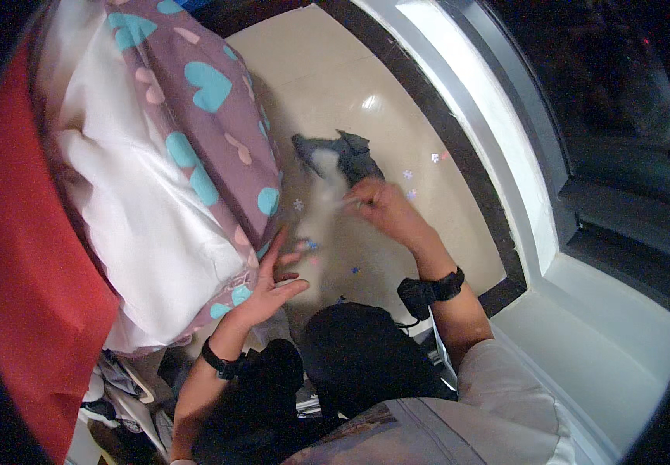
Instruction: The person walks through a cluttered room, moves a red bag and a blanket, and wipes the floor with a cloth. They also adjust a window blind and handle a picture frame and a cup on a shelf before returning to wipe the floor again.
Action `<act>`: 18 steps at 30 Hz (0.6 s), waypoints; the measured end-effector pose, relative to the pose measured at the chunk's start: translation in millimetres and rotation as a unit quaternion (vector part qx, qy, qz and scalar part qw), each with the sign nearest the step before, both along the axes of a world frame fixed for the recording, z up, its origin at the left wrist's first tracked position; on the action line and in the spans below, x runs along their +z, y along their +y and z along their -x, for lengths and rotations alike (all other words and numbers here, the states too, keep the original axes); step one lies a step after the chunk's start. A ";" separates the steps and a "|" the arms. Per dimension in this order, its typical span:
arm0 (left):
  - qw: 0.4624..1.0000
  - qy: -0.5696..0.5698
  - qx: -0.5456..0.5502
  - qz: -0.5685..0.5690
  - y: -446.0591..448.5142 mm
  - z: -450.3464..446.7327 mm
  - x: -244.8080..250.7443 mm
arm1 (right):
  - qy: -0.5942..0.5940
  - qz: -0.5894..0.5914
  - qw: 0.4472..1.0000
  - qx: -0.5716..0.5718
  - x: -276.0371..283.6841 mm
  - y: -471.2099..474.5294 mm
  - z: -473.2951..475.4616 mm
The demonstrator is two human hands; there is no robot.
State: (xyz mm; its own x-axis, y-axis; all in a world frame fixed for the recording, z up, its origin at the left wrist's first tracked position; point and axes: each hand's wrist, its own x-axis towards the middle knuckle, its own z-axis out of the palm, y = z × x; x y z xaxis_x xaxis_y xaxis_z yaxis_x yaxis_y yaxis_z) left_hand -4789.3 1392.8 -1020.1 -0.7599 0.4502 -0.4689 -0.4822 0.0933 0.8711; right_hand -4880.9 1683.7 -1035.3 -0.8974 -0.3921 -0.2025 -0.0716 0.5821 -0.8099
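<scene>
My left hand [277,285] is spread beside the hanging edge of a patterned quilt [236,215], its fingers apart over the floor. Under and near those fingers lie small jigsaw puzzle pieces, among them a blue piece [311,244] and a pink piece [314,261]. Farther forward, my right hand [378,209] has its fingertips drawn together, blurred by motion. A pale streak shows at the fingertips, and what it is I cannot make out. Just beyond the right hand, a crumpled dark grey bag or cloth [361,160] rests on the floor next to a blurred whitish patch [328,168].
More puzzle pieces lie scattered on the beige tiled floor [288,46], including a white one [434,157] near the dark border [451,122]. A white window frame [521,174] curves along the right. Red fabric [27,261] hangs at far left. My knees [364,354] are below.
</scene>
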 end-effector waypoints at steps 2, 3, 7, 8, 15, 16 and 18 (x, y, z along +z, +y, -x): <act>0.999 -0.019 0.024 -0.012 10.2 -0.5 2.9 | -0.186 0.143 0.969 0.073 11.4 -22.2 -11.3; 0.998 -0.018 0.034 -0.049 12.0 1.2 2.5 | -0.221 0.194 0.946 0.133 13.8 -29.1 -13.4; 0.979 -0.113 0.052 0.161 -5.1 2.6 -4.3 | -0.235 0.182 0.955 -0.024 -15.2 -32.5 6.2; 0.983 -0.054 0.000 0.174 -14.2 -3.8 -1.2 | -0.036 0.038 0.998 -0.034 -30.2 -31.4 14.4; 0.982 -0.031 -0.089 0.163 -48.2 -19.6 4.4 | 0.188 -0.216 0.958 -0.010 -100.9 -14.8 55.8; 0.982 -0.052 -0.074 0.164 -50.8 -21.4 9.1 | 0.234 -0.185 0.951 -0.085 -100.2 -9.3 69.3; 0.969 -0.111 -0.078 0.205 -54.6 -24.7 18.2 | 0.279 -0.172 0.925 -0.193 -98.5 -4.9 108.6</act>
State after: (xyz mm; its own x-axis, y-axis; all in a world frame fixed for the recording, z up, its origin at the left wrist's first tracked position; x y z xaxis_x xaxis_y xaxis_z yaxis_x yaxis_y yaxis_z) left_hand -4764.6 1338.2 -1002.0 -0.5583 0.2923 -0.7764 -0.6055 0.4962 0.6222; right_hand -4989.5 1678.8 -1133.9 -0.9593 -0.0191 0.2819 -0.1559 0.8680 -0.4715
